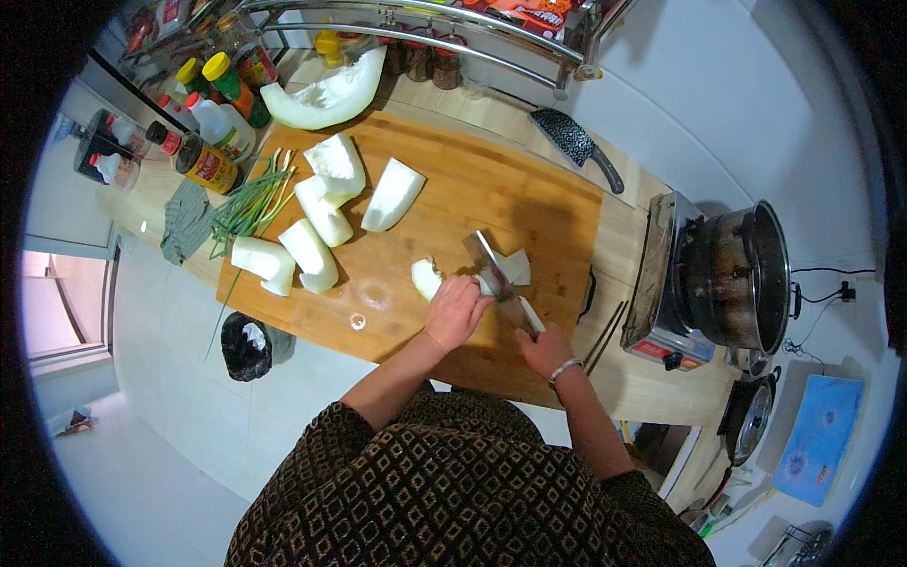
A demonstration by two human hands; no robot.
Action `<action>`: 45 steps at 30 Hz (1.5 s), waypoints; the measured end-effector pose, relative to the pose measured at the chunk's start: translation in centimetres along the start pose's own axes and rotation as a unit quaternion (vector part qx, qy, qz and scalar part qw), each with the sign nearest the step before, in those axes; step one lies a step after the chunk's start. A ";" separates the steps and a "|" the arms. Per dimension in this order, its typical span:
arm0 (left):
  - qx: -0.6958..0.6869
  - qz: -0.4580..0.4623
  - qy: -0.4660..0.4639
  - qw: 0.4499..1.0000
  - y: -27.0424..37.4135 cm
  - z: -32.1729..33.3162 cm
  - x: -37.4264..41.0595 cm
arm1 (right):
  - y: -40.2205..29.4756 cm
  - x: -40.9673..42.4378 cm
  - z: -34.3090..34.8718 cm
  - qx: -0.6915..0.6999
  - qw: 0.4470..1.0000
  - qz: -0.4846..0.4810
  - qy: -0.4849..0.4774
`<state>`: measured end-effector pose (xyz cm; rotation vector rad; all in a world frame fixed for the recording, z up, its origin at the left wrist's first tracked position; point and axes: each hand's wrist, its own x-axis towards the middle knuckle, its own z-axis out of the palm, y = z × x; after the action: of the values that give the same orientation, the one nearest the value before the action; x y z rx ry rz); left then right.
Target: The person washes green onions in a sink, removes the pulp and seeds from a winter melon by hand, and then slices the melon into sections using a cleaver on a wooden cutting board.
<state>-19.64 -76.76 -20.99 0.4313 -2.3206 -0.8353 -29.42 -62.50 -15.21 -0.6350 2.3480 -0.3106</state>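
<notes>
My right hand grips a kitchen knife. Its broad metal blade stands on edge over the wooden cutting board. Close to the left of the blade, my left hand holds down a pale piece of winter melon, mostly hidden under the fingers. One end of melon shows beyond that hand. Right of the blade lie flat white slices, partly covered by the knife. Several peeled chunks, including one lone wedge, lie on the board's left half.
A large melon piece rests at the back, near sauce bottles. Scallions overlap the board's left edge. A cleaver lies behind the board. To the right are chopsticks and a portable stove carrying a pot.
</notes>
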 end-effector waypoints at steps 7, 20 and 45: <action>0.003 0.002 -0.008 1.000 -0.1 -0.1 0.1 | 0.4 -1.8 -1.1 -0.091 0.994 0.014 -0.066; -0.015 0.005 0.001 1.000 0.0 -0.1 -0.1 | 0.6 5.7 2.9 -0.209 0.958 -0.161 -0.108; -0.008 0.020 -0.012 1.000 -0.2 -0.2 0.0 | 0.4 -1.9 -1.6 -0.070 0.996 -0.034 -0.052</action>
<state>-19.49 -76.95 -21.03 0.3695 -2.3342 -0.8440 -29.43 -61.09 -13.13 -0.7817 2.2662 -0.1408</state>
